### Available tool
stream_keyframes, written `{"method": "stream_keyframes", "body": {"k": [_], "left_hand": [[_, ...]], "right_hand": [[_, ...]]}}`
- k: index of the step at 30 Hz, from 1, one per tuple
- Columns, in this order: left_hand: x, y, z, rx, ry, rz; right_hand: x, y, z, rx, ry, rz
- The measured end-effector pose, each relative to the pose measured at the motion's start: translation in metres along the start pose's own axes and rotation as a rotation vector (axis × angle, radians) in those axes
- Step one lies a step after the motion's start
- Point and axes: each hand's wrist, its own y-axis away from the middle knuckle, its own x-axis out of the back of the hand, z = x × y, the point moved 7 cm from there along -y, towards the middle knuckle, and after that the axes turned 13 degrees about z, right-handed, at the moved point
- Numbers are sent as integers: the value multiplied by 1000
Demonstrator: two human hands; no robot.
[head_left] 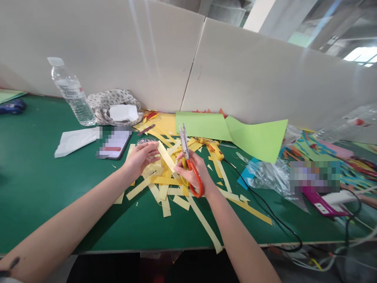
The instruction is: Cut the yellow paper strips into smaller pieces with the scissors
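Between my two hands a short pale yellow paper strip (166, 157) is stretched at a slant. My left hand (141, 157) pinches its upper left end. The thumb of my right hand (193, 169) presses on its lower right end, and the same hand holds scissors (196, 180) with red-orange handles, their metal blades pointing up and away. Under and around both hands lies a loose heap of pale and darker yellow paper strips (166, 181) on the green table (118, 230). One long strip reaches the table's front edge.
A yellow glue gun (215, 150) with a black cable lies right of the heap. Green sheets (203, 125) stand behind. Left are a phone (118, 143), tissue (75, 140), bottle (73, 96) and patterned cloth (114, 102). Plastic wrap (269, 179) and a purple tool (322, 204) are right.
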Motion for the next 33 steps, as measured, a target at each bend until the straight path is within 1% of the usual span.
{"method": "stream_keyframes", "body": {"k": [2, 5, 8, 12, 16, 19, 26, 33], "left_hand": [[-2, 2, -4, 36, 21, -22], [-8, 8, -11, 74, -4, -87], [-12, 15, -15, 62, -84, -139], [-13, 18, -16, 46, -135, -166], [-13, 18, -15, 26, -137, -173], [-11, 16, -16, 18, -161, -155], [-9, 16, -14, 8, -170, -114], [-9, 17, -14, 15, -151, -97]], "right_hand": [[0, 0, 0, -2, 5, 7], [1, -1, 1, -8, 23, 24], [3, -2, 2, -4, 46, 43], [3, -2, 3, 2, 47, 42], [2, -1, 2, 14, 47, 41], [1, -1, 1, 17, 43, 35], [1, -2, 5, -43, -8, 15], [-1, -3, 4, -23, -7, 1]]}}
